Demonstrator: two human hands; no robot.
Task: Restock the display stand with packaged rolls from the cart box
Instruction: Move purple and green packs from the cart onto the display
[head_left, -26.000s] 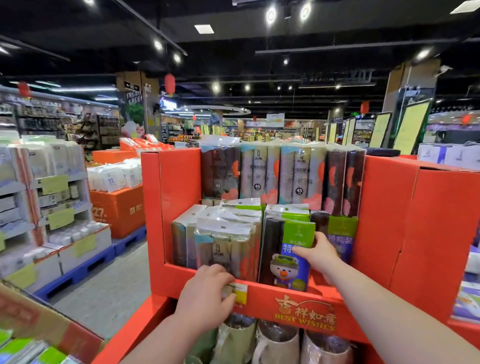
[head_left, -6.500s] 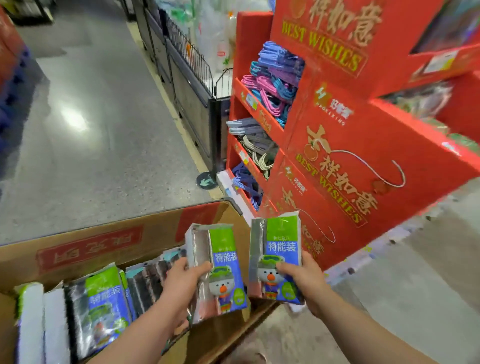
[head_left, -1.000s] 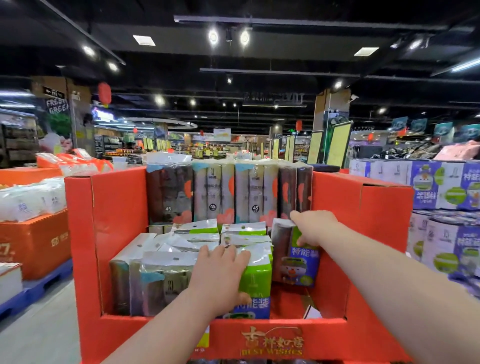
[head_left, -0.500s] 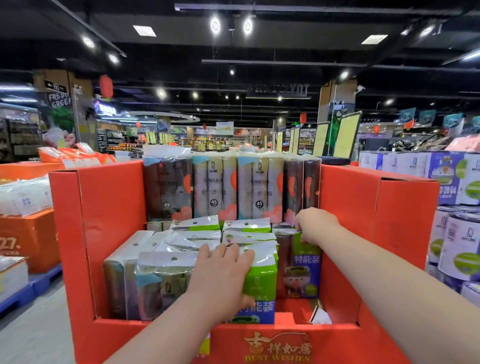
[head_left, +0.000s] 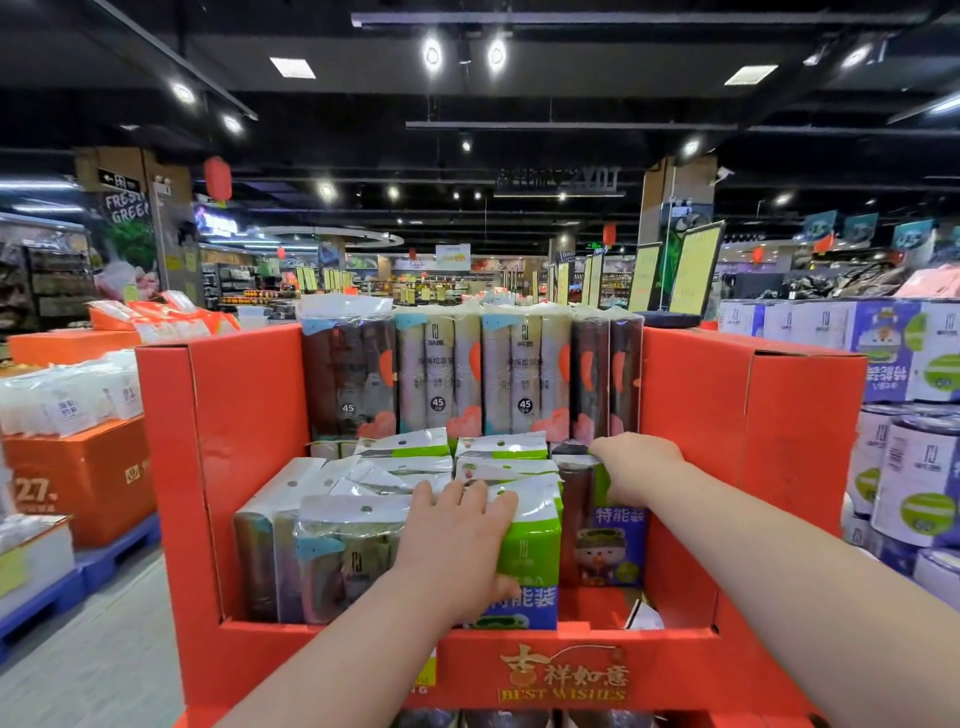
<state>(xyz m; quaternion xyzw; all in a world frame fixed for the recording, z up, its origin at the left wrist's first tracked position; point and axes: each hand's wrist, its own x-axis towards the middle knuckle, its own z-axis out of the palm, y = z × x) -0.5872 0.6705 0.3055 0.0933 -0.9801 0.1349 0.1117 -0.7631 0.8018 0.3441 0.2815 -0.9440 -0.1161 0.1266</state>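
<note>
Head view: left hand (head_left: 457, 540) grips a green-and-blue roll pack (head_left: 530, 551), right hand (head_left: 641, 460) curls its fingers (head_left: 598, 447) over a dark cartoon-labelled pack (head_left: 608, 538), both in the red cardboard display stand (head_left: 249, 441). Released, either may topple into the near-right gap (head_left: 597, 605).

A black ceiling (head_left: 363, 150) carries round spotlights (head_left: 432, 53) and track rails (head_left: 571, 125). A red lantern (head_left: 217, 178) hangs beside a "FRESH GREEN" pillar (head_left: 156, 228). Grey floor (head_left: 104, 675) runs past blue pallets (head_left: 119, 552) at left.
</note>
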